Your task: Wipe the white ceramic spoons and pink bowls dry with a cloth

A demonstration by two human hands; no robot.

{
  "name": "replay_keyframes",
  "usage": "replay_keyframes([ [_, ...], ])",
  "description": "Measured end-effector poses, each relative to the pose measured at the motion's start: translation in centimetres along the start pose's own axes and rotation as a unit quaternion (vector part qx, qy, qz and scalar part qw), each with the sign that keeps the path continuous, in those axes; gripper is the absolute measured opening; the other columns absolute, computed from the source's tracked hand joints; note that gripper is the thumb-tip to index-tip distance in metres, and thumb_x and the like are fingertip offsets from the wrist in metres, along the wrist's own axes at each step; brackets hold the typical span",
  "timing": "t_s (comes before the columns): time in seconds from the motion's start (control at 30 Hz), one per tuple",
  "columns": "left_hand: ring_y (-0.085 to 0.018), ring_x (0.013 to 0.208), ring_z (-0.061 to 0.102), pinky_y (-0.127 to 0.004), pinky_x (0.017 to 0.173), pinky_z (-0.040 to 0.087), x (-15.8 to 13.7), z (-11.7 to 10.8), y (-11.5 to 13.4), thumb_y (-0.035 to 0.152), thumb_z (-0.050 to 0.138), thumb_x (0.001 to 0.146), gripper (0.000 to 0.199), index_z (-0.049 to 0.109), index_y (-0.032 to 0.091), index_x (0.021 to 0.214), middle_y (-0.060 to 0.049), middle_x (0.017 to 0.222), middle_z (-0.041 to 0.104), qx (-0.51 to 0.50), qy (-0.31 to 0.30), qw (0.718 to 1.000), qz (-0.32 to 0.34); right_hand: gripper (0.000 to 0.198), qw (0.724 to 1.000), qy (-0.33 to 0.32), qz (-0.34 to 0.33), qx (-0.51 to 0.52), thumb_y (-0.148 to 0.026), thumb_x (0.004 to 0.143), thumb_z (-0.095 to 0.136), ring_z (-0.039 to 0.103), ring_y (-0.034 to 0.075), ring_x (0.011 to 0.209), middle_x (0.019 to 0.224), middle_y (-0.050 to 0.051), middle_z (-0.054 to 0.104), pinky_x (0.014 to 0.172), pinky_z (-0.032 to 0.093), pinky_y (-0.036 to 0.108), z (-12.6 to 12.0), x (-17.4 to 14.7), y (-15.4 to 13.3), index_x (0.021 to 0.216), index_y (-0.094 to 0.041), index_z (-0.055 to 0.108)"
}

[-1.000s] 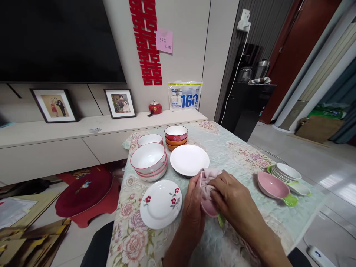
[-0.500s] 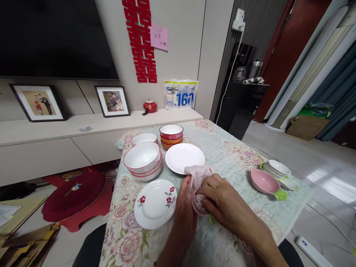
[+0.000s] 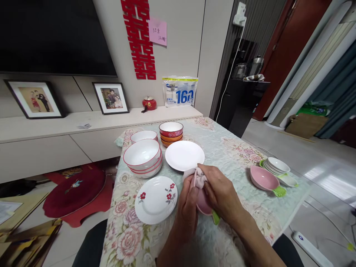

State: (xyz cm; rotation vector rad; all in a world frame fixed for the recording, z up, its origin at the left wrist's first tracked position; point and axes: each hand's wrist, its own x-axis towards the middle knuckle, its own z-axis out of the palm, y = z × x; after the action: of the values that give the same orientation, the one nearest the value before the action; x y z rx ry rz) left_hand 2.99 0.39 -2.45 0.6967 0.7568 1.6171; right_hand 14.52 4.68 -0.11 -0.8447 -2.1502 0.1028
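Observation:
Between my hands is a pink bowl (image 3: 204,203) with a green leaf-shaped handle, tilted above the table. My left hand (image 3: 188,202) grips the bowl's left side, its fingers partly hidden. With closed fingers my right hand (image 3: 219,189) presses a pale pink cloth (image 3: 199,179) onto the bowl's far rim. Just beyond the cloth lies a white plate (image 3: 184,155). A white plate with red flowers (image 3: 156,200) sits to the left of my left hand. Behind that stand stacked white bowls with red rims (image 3: 142,157).
Red and orange bowls (image 3: 171,134) are stacked at the table's back. At the right edge rest another pink bowl (image 3: 264,178) and a stack of small white dishes (image 3: 276,165). A floral cloth (image 3: 236,155) covers the table. A red stool (image 3: 75,193) stands on the left.
My right hand has moved the cloth from inside the bowl up to its far rim, uncovering more of the pink inside. The view has shifted slightly.

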Motion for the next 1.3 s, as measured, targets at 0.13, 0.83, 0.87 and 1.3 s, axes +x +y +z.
replay_keyframes([
  [0.13,-0.035,0.131,0.055,-0.049,0.112,0.041,0.1,-0.7,-0.5,0.054,0.069,0.083,0.070,0.046,0.019,0.139,-0.016,0.137,0.063,0.023,-0.013,0.999,0.036,0.035,0.993,-0.052,0.096,0.045,-0.011,0.097,0.044,0.063,0.024,0.102,0.109,0.010,0.067,0.087,0.055,0.040,-0.7,0.1,0.3,0.128,-0.021,0.058],
  [0.83,-0.032,0.136,0.051,-0.047,0.118,0.034,-0.3,-1.1,-1.9,0.010,0.061,0.072,0.084,0.040,0.020,0.152,-0.012,0.147,0.058,0.095,0.037,0.995,0.009,0.033,0.999,-0.014,0.003,-0.039,-0.005,0.091,0.045,0.058,0.026,0.099,0.107,0.012,0.065,0.083,0.052,0.041,-1.8,0.2,-0.2,0.119,-0.017,0.057],
  [0.87,-0.032,0.137,0.050,-0.046,0.119,0.033,-0.3,-1.2,-2.0,0.009,0.059,0.072,0.082,0.042,0.019,0.151,-0.012,0.148,0.057,0.112,0.041,0.993,0.023,0.032,0.999,-0.016,0.026,-0.035,-0.005,0.090,0.044,0.058,0.026,0.097,0.104,0.012,0.065,0.081,0.052,0.040,-1.6,0.2,-0.2,0.116,-0.017,0.058],
  [1.3,-0.033,0.143,0.042,-0.044,0.121,0.028,-0.4,-0.6,-2.0,0.015,0.064,0.078,0.067,0.050,0.019,0.144,-0.013,0.149,0.053,0.172,0.068,0.975,0.124,0.011,0.967,-0.095,0.227,0.057,-0.017,0.086,0.044,0.057,0.017,0.061,0.069,0.000,0.062,0.057,0.040,0.027,-1.5,0.4,0.7,0.078,-0.022,0.049],
])
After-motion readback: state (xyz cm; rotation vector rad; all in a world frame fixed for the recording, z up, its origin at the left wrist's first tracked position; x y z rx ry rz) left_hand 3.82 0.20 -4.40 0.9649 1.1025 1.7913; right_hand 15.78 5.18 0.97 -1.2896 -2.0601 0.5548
